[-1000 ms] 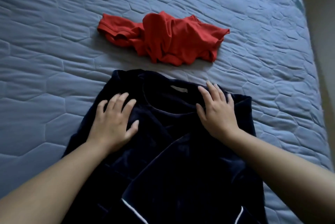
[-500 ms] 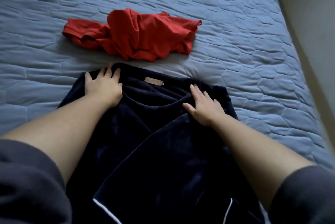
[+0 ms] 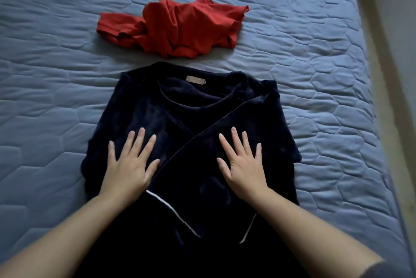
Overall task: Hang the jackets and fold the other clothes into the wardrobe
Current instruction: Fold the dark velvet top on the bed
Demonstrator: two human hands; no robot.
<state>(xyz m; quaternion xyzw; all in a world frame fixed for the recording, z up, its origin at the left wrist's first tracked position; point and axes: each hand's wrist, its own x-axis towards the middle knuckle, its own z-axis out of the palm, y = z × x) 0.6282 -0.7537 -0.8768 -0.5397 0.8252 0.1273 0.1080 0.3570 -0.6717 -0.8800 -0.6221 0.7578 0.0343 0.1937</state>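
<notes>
A dark navy velvet top lies flat on the blue quilted bed, neckline away from me, with both sleeves folded across its front and white-trimmed cuffs near me. My left hand presses flat on the left side of the top, fingers spread. My right hand presses flat on the folded right sleeve, fingers spread too. A crumpled red garment lies on the bed just beyond the navy top, apart from both hands.
The blue quilted bed cover stretches wide to the left and behind the clothes. The bed's right edge runs along a pale floor or wall strip on the right.
Both hands have slid from the collar and shoulders down toward me to the middle of the navy top, fingers now spread flat. The view has shifted slightly.
</notes>
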